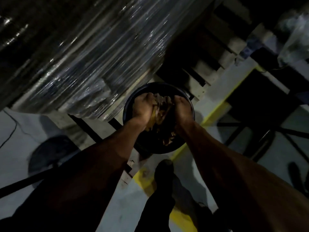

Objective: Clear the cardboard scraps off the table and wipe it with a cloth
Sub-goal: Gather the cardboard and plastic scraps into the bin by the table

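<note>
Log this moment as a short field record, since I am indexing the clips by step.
left hand: left hand grips a bundle of brown cardboard scraps
right hand: right hand grips the same bundle from the other side
under the hands: round dark bin on the floor, with more scraps inside
nearby: pallet load wrapped in clear plastic film; yellow floor line
light: dim, blurred

A plastic-wrapped pallet load [70, 52] is seen left of the hands; a yellow floor line [215, 109] is seen to their right.
</note>
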Action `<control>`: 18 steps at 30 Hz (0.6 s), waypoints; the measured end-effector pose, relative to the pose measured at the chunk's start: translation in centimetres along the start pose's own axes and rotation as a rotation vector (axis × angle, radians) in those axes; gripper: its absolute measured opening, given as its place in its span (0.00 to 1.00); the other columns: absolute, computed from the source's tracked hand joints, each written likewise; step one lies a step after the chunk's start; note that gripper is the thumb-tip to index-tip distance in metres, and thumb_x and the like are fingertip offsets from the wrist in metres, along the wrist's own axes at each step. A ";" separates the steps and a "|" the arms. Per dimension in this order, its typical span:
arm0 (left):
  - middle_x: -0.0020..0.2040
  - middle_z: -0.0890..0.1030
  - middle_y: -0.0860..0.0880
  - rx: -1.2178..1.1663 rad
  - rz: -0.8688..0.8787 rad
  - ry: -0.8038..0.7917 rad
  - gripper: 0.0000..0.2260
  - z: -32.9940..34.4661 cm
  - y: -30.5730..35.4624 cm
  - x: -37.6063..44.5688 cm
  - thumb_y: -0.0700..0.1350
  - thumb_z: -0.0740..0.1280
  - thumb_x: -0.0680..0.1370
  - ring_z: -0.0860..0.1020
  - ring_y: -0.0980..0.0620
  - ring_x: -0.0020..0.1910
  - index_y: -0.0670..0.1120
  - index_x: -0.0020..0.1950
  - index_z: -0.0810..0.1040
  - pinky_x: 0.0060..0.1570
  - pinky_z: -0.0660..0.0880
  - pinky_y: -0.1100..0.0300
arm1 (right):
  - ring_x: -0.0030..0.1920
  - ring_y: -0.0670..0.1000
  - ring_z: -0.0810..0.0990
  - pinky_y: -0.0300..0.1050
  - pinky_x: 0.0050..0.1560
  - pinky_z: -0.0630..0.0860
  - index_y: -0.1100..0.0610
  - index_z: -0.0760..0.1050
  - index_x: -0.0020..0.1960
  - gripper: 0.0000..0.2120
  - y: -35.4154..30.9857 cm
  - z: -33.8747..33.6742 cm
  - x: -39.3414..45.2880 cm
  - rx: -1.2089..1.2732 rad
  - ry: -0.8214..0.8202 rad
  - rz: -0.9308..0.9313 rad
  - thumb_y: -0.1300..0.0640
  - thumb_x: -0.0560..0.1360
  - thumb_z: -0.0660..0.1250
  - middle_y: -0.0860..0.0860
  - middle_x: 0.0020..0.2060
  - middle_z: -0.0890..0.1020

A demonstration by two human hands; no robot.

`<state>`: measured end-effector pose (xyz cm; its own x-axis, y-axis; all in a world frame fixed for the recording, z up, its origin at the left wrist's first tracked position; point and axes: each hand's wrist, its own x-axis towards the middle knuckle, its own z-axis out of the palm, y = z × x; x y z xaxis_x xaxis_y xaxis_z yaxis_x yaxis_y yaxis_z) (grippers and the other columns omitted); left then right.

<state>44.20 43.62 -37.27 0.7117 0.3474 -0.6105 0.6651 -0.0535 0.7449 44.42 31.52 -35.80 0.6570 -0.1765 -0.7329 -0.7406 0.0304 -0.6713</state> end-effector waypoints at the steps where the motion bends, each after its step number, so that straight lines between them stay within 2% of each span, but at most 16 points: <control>1: 0.56 0.83 0.39 0.033 -0.050 -0.011 0.19 -0.3 0.0 -0.2 0.52 0.65 0.74 0.80 0.39 0.57 0.40 0.56 0.81 0.61 0.76 0.45 | 0.57 0.61 0.79 0.57 0.63 0.73 0.70 0.75 0.57 0.14 0.1 -0.2 -0.2 0.023 0.001 0.024 0.62 0.81 0.55 0.65 0.54 0.80; 4: 0.60 0.81 0.41 0.070 -0.069 0.012 0.13 -1.3 -0.1 -0.5 0.42 0.62 0.80 0.79 0.43 0.59 0.40 0.62 0.79 0.58 0.74 0.57 | 0.58 0.62 0.79 0.58 0.63 0.75 0.66 0.77 0.60 0.15 -0.1 -0.9 -0.9 0.048 0.031 0.047 0.62 0.79 0.57 0.59 0.53 0.81; 9: 0.57 0.81 0.44 0.187 -0.050 -0.007 0.13 -1.9 0.9 -2.5 0.41 0.61 0.81 0.77 0.50 0.52 0.41 0.64 0.78 0.49 0.69 0.64 | 0.61 0.60 0.78 0.56 0.66 0.73 0.64 0.74 0.66 0.19 -1.5 -1.8 -3.4 -0.027 0.015 0.058 0.55 0.84 0.54 0.60 0.59 0.79; 11: 0.57 0.81 0.45 0.259 -0.021 -0.041 0.13 -2.1 1.5 -3.6 0.42 0.62 0.81 0.78 0.47 0.55 0.42 0.63 0.79 0.50 0.72 0.61 | 0.59 0.59 0.78 0.53 0.63 0.74 0.64 0.74 0.65 0.18 -2.3 -2.5 -5.4 -0.125 -0.005 0.020 0.55 0.84 0.54 0.60 0.57 0.79; 13: 0.58 0.81 0.44 0.328 0.005 -0.091 0.12 -2.4 3.4 -5.7 0.43 0.63 0.80 0.78 0.45 0.59 0.42 0.61 0.80 0.56 0.74 0.56 | 0.52 0.57 0.78 0.45 0.51 0.74 0.64 0.78 0.58 0.16 -3.6 -4.0 -8.0 -0.226 -0.002 -0.016 0.57 0.83 0.54 0.60 0.51 0.80; 15: 0.58 0.82 0.42 0.361 0.030 -0.126 0.12 -2.6 5.8 -8.0 0.43 0.63 0.80 0.79 0.43 0.58 0.42 0.59 0.81 0.59 0.75 0.53 | 0.51 0.59 0.79 0.46 0.45 0.72 0.65 0.79 0.55 0.17 -5.3 -5.7 -10.7 -0.223 0.004 0.007 0.56 0.83 0.54 0.60 0.48 0.80; 16: 0.56 0.83 0.41 0.348 0.038 -0.130 0.11 -2.7 7.4 -9.5 0.43 0.63 0.79 0.80 0.42 0.56 0.43 0.56 0.82 0.58 0.76 0.51 | 0.55 0.62 0.79 0.48 0.45 0.73 0.66 0.78 0.58 0.19 -6.5 -6.7 -12.3 -0.196 0.015 0.011 0.55 0.84 0.54 0.62 0.52 0.80; 18: 0.48 0.83 0.41 0.282 0.013 -0.140 0.09 -2.6 11.6 -13.2 0.44 0.63 0.78 0.81 0.41 0.51 0.48 0.44 0.82 0.54 0.77 0.46 | 0.64 0.61 0.75 0.49 0.56 0.73 0.66 0.73 0.67 0.20 -9.5 -9.0 -15.9 -0.135 0.055 0.008 0.53 0.85 0.53 0.62 0.64 0.76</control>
<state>41.91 40.83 -19.86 0.7317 0.2140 -0.6472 0.6784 -0.3214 0.6607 39.68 25.22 -16.78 0.6451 -0.2308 -0.7284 -0.7604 -0.0998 -0.6418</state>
